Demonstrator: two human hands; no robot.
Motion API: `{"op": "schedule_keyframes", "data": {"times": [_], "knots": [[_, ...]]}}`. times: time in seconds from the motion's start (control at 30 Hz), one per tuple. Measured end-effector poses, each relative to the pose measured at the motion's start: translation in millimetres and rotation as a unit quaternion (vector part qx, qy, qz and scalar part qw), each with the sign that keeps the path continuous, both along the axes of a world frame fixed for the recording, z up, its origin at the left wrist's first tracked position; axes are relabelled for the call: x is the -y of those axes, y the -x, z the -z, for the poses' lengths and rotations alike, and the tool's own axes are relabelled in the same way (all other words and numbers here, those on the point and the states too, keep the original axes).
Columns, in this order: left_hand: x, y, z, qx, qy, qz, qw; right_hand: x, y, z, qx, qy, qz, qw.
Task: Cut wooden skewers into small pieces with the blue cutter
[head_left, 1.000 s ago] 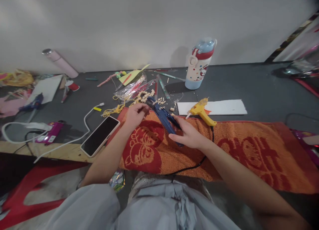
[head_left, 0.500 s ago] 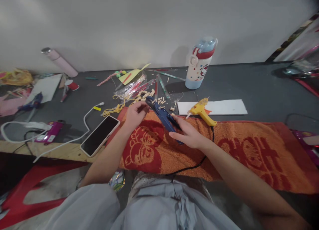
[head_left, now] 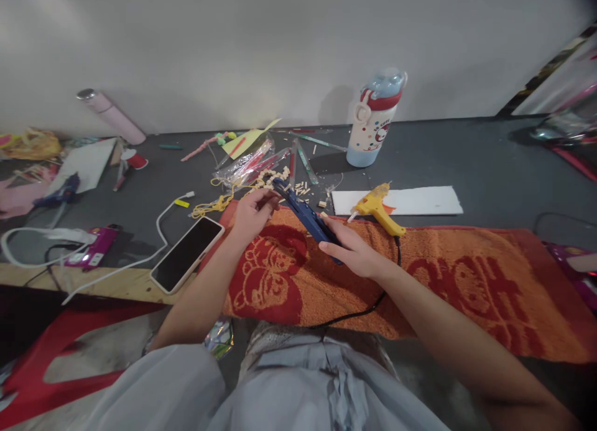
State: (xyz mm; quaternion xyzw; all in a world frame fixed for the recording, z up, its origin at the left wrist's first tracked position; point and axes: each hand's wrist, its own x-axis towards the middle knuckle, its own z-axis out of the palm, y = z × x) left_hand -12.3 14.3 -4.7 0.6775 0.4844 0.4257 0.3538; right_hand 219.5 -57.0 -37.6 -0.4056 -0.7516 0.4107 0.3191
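Note:
My right hand [head_left: 351,249] is closed around the grip of a blue glue gun [head_left: 303,212], which slants up to the left over the orange and red towel [head_left: 466,282]. At the gun's nozzle my left hand [head_left: 250,211] pinches something small that I cannot make out. Small wooden beads on yellow cord [head_left: 270,180] lie just beyond the nozzle. A yellow glue gun [head_left: 375,206] rests on the towel's far edge beside a white strip [head_left: 420,201].
A phone [head_left: 187,254] with a white cable [head_left: 161,229] lies left of the towel. A cartoon water bottle [head_left: 373,123] stands at the back. Plastic bags and sticks [head_left: 254,160], a pink tube [head_left: 112,117] and another blue glue gun [head_left: 60,193] litter the grey floor.
The blue glue gun and my right hand have shifted slightly up and away. My left hand's fingers have moved closer to the nozzle.

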Motion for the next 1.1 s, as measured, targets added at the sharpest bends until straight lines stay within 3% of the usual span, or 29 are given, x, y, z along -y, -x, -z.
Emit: {"op": "schedule_keyframes", "data": {"times": [0.77,1.1], "knots": [[-0.4,1.4,-0.7,-0.015,-0.012,0.045,0.999,-0.5,-1.8,-1.8,-0.002,0.004,-0.004,1.0],[-1.7,7.1,2.6,-0.056,-0.021,0.035,0.998,-1.7,-3.2,-0.9,0.006,0.0,-0.004,1.0]]}}
